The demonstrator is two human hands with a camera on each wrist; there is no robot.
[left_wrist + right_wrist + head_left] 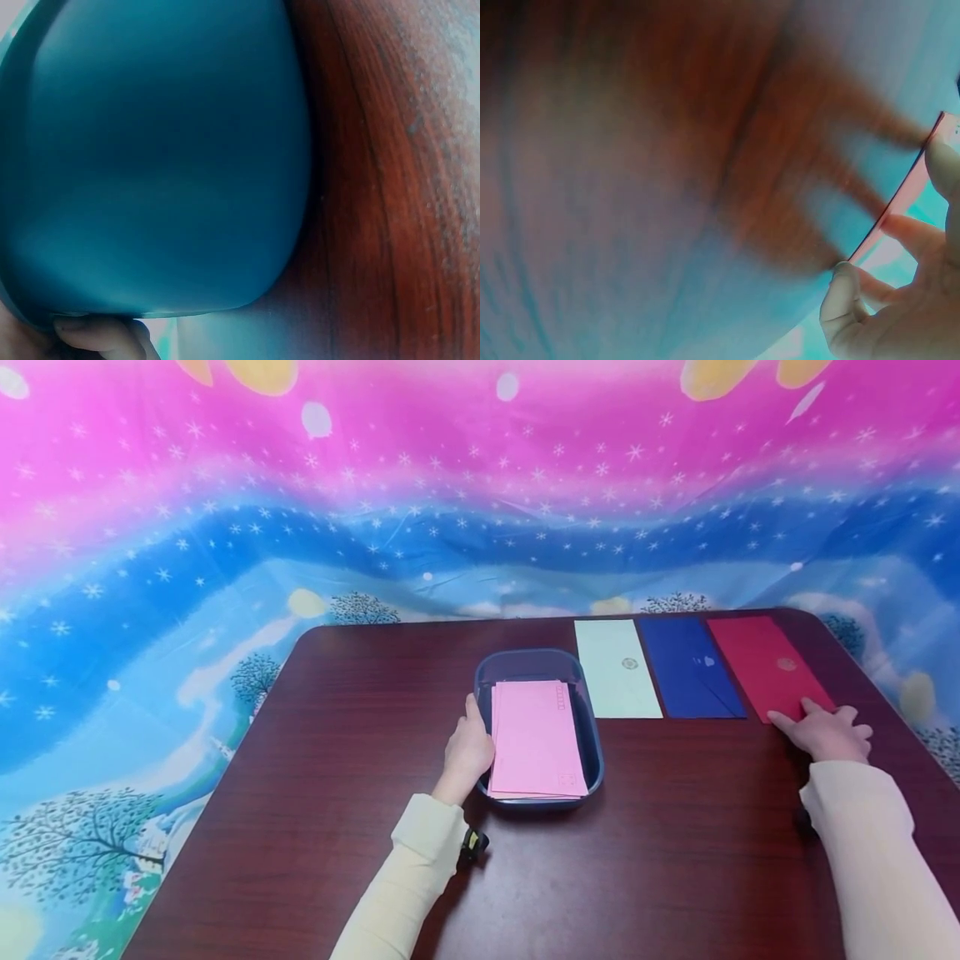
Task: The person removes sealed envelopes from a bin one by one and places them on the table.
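Note:
A dark blue plastic basket (pixel 591 752) stands on the table and carries a stack of pink envelopes (pixel 534 739). My left hand (pixel 468 747) holds the basket's left side by the rim. Up close in the left wrist view, the basket's wall (pixel 165 165) fills much of the picture, with bent fingers (pixel 101 335) against it under the rim. At the right, a red envelope (pixel 768 664) lies flat. My right hand (pixel 831 733) spreads its fingers and touches that envelope's near edge; the right wrist view shows fingertips on the red envelope (pixel 907 191).
A blue envelope (pixel 690 664) and a pale green envelope (pixel 615 668) lie in a row left of the red one, by the far edge of the brown table (pixel 360 735). A printed cloth (pixel 480 527) hangs behind the table.

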